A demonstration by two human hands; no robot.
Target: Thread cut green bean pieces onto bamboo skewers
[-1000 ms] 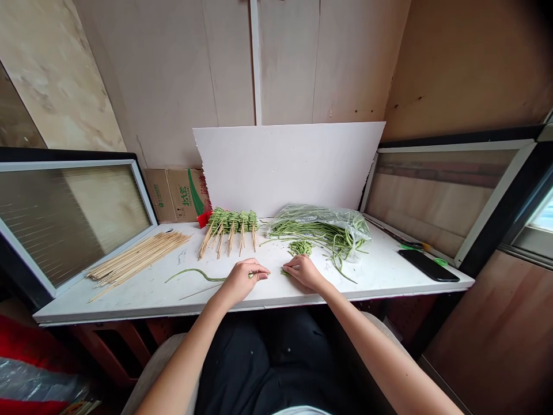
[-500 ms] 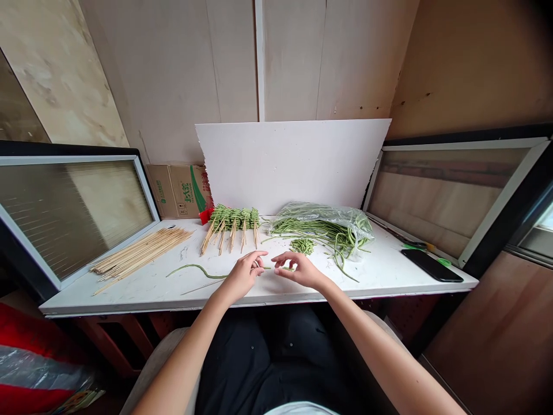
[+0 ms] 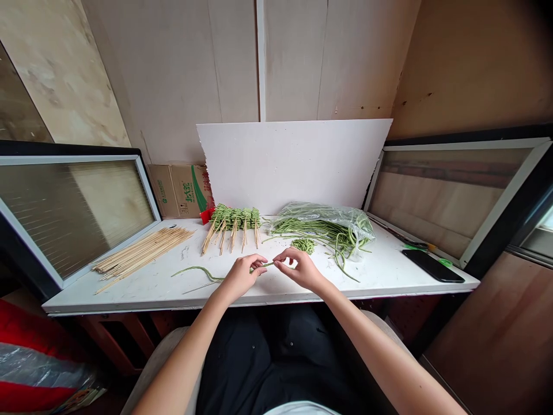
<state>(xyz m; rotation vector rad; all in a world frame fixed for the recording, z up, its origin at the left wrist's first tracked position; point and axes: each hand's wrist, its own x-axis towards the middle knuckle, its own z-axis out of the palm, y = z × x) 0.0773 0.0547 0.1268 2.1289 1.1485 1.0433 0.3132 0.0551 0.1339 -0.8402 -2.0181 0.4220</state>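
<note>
A long green bean [image 3: 196, 269] trails over the white tabletop on the left and runs up into my left hand [image 3: 242, 275], whose fingers are closed on it. Its end crosses the gap between my hands, where my right hand [image 3: 301, 270] pinches the tip between thumb and fingers. Just beyond my right hand lies a small pile of short cut bean pieces [image 3: 303, 246]. Behind that, many long beans [image 3: 319, 229] spill from a clear plastic bag [image 3: 341, 215]. Skewers threaded with folded beans [image 3: 235, 219] are stacked behind my left hand, bare stick ends towards me.
Bare wooden skewers [image 3: 144, 253] lie in a heap on the left of the table [image 3: 142, 297]. A black phone [image 3: 432, 266] rests near the right edge. A cardboard box [image 3: 181, 190] and an upright white board [image 3: 294, 167] stand at the back, with framed panels at both sides.
My right hand's fingers have closed on the bean's tip, which now shows stretched between both hands. The bean's trailing end has shifted slightly to the right.
</note>
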